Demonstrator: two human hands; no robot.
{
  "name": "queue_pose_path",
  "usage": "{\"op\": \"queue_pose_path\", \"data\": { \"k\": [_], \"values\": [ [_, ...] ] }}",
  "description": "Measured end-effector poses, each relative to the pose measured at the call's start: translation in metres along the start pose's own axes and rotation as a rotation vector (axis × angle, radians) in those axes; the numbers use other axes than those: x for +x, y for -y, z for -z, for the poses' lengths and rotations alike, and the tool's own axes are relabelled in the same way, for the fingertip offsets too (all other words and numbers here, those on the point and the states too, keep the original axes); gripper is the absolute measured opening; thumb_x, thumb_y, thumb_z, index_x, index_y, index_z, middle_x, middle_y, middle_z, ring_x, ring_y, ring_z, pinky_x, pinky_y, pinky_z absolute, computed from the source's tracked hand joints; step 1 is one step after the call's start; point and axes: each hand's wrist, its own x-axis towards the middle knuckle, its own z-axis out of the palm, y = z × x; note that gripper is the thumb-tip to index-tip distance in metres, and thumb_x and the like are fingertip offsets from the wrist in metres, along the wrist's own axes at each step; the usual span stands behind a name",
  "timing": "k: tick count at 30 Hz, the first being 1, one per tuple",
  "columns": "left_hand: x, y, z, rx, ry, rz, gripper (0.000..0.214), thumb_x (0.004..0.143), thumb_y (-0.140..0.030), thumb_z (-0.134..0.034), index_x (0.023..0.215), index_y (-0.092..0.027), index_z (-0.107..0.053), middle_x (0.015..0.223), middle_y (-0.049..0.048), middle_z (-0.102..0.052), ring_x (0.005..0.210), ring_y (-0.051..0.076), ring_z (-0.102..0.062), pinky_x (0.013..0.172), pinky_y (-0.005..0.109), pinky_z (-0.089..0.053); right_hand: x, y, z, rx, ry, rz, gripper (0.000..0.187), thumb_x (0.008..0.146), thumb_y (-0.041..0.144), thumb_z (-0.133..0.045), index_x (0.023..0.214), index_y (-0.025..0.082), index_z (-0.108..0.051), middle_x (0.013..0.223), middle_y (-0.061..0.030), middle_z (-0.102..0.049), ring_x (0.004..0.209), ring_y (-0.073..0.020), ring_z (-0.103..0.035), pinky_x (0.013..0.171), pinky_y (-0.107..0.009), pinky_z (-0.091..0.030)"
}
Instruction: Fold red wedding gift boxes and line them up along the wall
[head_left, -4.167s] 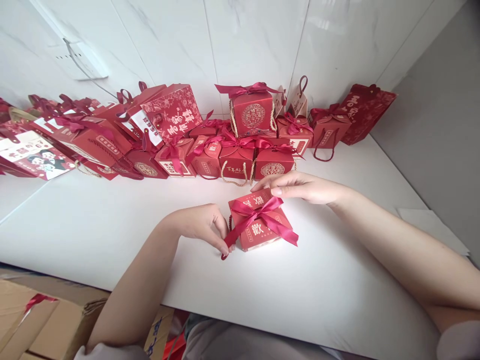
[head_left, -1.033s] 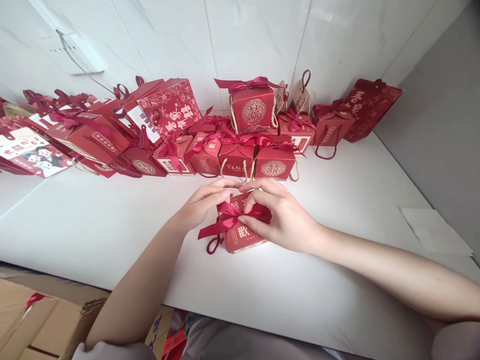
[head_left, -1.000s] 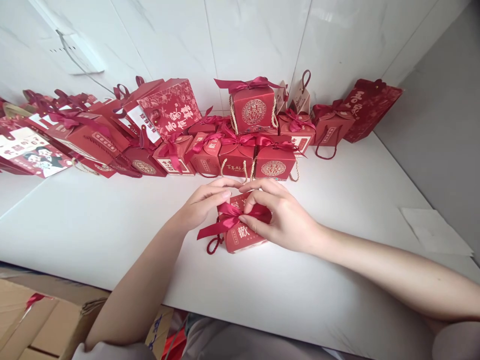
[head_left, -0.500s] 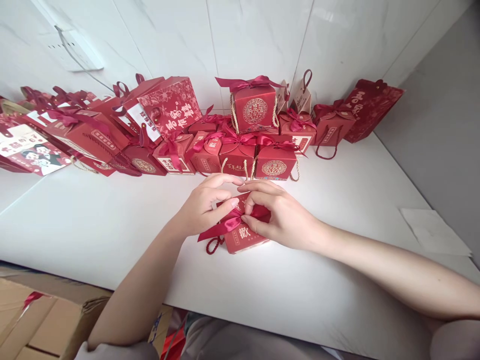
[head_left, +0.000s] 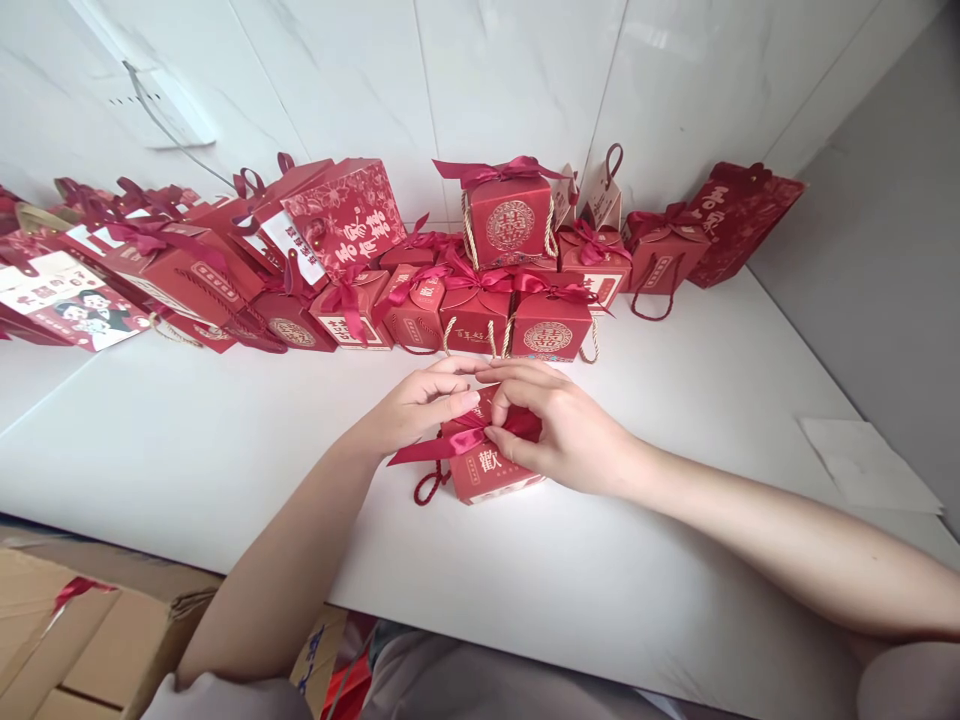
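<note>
A small red gift box (head_left: 491, 472) with gold characters lies on the white table (head_left: 615, 570). A dark red ribbon (head_left: 424, 448) crosses its top and trails out to the left. My left hand (head_left: 416, 407) pinches the ribbon over the box's left side. My right hand (head_left: 559, 430) is curled over the box's right half, thumb and forefinger pinched on the ribbon at the middle. A red cord handle (head_left: 429, 486) hangs from the box's left end onto the table.
A long row of red gift boxes (head_left: 551, 325) and red bags (head_left: 346, 215) with bows lines the tiled wall. One box (head_left: 510, 210) sits stacked on others. A white sheet (head_left: 870, 465) lies at right. A cardboard carton (head_left: 82, 640) stands below the table's near edge.
Earlier my hands were apart at the box's two ends with the bow spread; now both are together on top, pinching the ribbon. In the last half second the ribbon tail drew straighter to the left.
</note>
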Motion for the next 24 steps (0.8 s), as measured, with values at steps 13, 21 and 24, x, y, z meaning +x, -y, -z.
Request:
{"op": "queue_pose_path", "data": {
  "k": [13, 21, 24],
  "values": [
    [-0.015, -0.009, 0.023, 0.229, -0.244, 0.005, 0.031, 0.093, -0.047, -0.059, 0.082, -0.018, -0.064, 0.102, 0.0058, -0.068, 0.098, 0.020, -0.062, 0.088, 0.032, -0.047, 0.009, -0.006, 0.048, 0.399, 0.228, -0.244, 0.032, 0.098, 0.052, -0.057, 0.088, 0.022, -0.059, 0.118, -0.0058, -0.066, 0.112, -0.0241, -0.060, 0.094, -0.037, -0.046],
    [-0.023, -0.013, 0.040, 0.281, 0.144, 0.187, 0.042, 0.089, -0.051, -0.062, 0.068, -0.016, -0.068, 0.074, 0.0027, -0.063, 0.066, 0.013, -0.053, 0.063, 0.026, -0.041, 0.012, -0.020, 0.061, 0.424, 0.453, -0.173, 0.027, 0.090, 0.046, -0.071, 0.081, 0.021, -0.064, 0.133, -0.0074, -0.060, 0.138, -0.0271, -0.045, 0.111, -0.041, -0.037],
    [-0.023, -0.017, 0.040, 0.193, 0.278, 0.187, 0.039, 0.087, -0.047, -0.067, 0.065, -0.015, -0.068, 0.072, 0.0031, -0.063, 0.064, 0.012, -0.052, 0.062, 0.025, -0.043, 0.013, -0.022, 0.059, 0.441, 0.479, -0.144, 0.028, 0.090, 0.044, -0.071, 0.077, 0.020, -0.065, 0.133, -0.0072, -0.060, 0.136, -0.0259, -0.047, 0.110, -0.040, -0.039]
  ]
}}
